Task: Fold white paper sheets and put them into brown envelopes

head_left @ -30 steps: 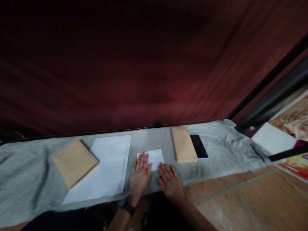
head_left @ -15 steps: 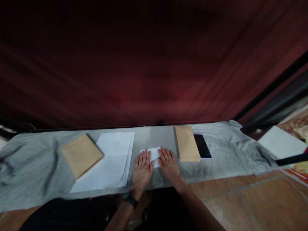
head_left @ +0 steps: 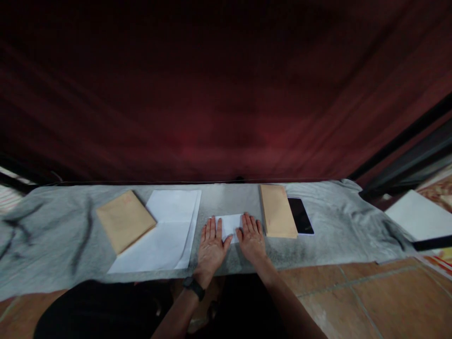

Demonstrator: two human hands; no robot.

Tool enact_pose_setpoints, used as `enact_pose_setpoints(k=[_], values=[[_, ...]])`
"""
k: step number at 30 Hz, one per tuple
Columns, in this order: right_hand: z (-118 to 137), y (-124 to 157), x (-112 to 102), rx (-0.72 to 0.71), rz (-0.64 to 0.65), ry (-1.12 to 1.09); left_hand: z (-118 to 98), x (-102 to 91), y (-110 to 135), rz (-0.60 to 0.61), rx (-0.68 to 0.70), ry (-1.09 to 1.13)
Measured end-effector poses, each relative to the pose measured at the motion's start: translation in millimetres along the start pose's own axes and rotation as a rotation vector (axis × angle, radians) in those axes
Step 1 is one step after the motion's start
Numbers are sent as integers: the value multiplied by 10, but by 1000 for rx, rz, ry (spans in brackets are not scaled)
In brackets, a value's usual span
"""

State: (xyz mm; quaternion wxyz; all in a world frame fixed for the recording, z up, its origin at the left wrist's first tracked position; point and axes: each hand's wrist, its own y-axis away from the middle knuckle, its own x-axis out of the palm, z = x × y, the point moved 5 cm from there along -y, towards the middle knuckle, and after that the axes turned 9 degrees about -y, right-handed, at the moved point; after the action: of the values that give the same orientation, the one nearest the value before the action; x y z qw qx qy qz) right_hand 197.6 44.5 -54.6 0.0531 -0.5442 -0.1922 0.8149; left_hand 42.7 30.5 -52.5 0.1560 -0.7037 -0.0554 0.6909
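Note:
A small folded white paper (head_left: 229, 223) lies on the grey cloth (head_left: 328, 235) in front of me. My left hand (head_left: 212, 245) lies flat on its left part, fingers stretched out, a dark watch on the wrist. My right hand (head_left: 251, 238) presses flat on its right part, fingers spread. Only the strip of paper between and beyond the hands shows.
Left of the hands lie white sheets (head_left: 165, 233) with a brown envelope (head_left: 125, 220) on their left edge. To the right are another brown envelope (head_left: 278, 210) and a dark phone (head_left: 300, 215). A red curtain hangs behind. Tiled floor (head_left: 353, 301) lies near right.
My right hand has slid forward from the cloth onto the folded paper, beside the left hand. The view has shifted slightly, so everything sits further right in the picture.

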Motion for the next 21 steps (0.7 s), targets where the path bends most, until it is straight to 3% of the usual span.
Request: enact_pose_setpoints(k=[7, 13, 21], values=[[233, 264, -56, -179, 105, -91, 6, -14, 1, -1, -9, 50], [114, 487, -169, -130, 65, -46, 21, -20, 19, 0, -55, 68], [140, 510, -214, -128, 29, -36, 197, -37, 263, -54, -127, 69]])
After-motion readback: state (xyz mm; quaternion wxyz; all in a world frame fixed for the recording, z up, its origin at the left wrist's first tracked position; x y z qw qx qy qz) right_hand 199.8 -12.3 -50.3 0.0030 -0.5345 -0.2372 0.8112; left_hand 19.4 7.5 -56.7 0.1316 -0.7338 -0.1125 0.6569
